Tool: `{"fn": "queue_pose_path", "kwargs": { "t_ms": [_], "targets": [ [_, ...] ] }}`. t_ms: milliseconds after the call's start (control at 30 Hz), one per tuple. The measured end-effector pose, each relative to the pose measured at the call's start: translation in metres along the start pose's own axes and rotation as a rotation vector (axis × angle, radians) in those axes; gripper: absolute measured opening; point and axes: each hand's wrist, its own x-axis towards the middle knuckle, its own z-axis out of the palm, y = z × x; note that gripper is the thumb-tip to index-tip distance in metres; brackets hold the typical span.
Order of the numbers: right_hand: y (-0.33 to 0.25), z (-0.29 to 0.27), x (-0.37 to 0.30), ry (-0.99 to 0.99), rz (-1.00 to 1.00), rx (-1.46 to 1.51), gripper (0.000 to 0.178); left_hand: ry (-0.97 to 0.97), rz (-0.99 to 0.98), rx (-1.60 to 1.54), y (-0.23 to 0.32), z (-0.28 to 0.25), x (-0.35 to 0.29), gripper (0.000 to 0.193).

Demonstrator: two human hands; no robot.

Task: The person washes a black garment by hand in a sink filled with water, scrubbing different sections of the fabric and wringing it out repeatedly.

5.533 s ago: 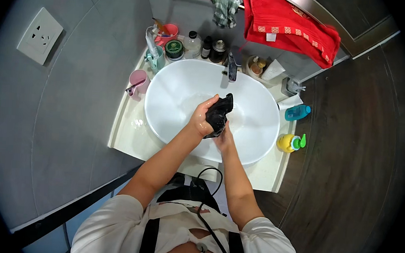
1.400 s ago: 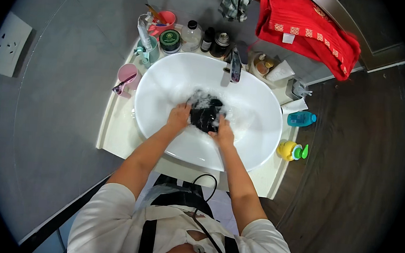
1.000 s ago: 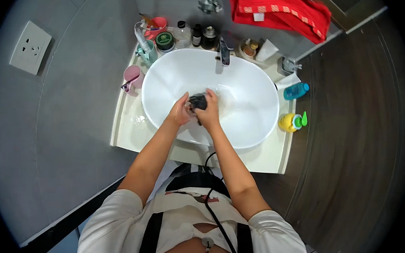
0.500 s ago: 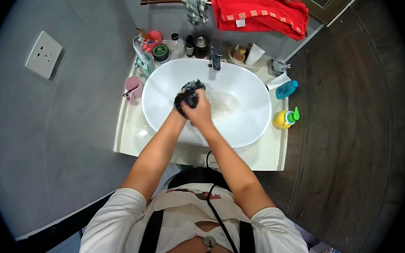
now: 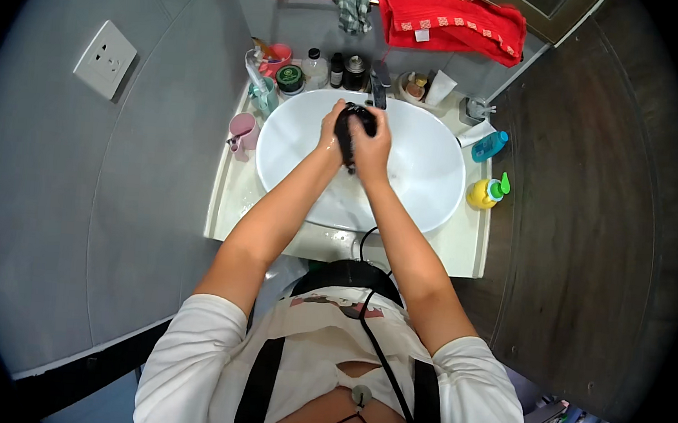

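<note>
A wet, bunched-up black cloth (image 5: 347,137) is held between both hands under the dark faucet (image 5: 380,79). My left hand (image 5: 330,129) grips it from the left side, its fingers partly hidden behind the fabric. From the right, my right hand (image 5: 374,146) presses on it with fingers curled over, slightly blurred. Both hands are over the white oval basin (image 5: 428,171), above its floor. What kind of cloth article it is cannot be made out.
Along the counter's back stand a green-lidded jar (image 5: 289,78), a clear bottle (image 5: 314,70) and dark bottles (image 5: 354,73). A pink cup (image 5: 242,132) is at left; a blue bottle (image 5: 489,146) and yellow pump bottle (image 5: 482,194) are at right. A red towel (image 5: 454,23) hangs above.
Both hands have moved with the black cloth toward the faucet and rightward in the basin. My left hand, mostly covered by the cloth before, now shows at its left side. The view has shifted slightly.
</note>
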Motion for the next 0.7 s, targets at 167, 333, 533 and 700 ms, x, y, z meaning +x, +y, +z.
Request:
{"fn": "queue_pose_path", "kwargs": {
  "t_ms": [167, 333, 533, 700],
  "targets": [
    [0.031, -0.024, 0.049, 0.169, 0.091, 0.024, 0.013, 0.126, 0.211, 0.314, -0.015, 0.045, -0.027, 0.025],
    [0.012, -0.002, 0.025, 0.065, 0.086, 0.136, 0.026, 0.188, 0.154, 0.187, 0.01, 0.039, -0.016, 0.028],
    [-0.013, 0.005, 0.029, 0.062, 0.031, 0.132, 0.03, 0.062, 0.145, 0.301, 0.014, 0.037, -0.01, 0.027],
    [0.029, -0.022, 0.043, 0.05, 0.476, 0.639, 0.037, -0.099, 0.011, 0.15, 0.01, 0.053, -0.024, 0.027]
  ]
}}
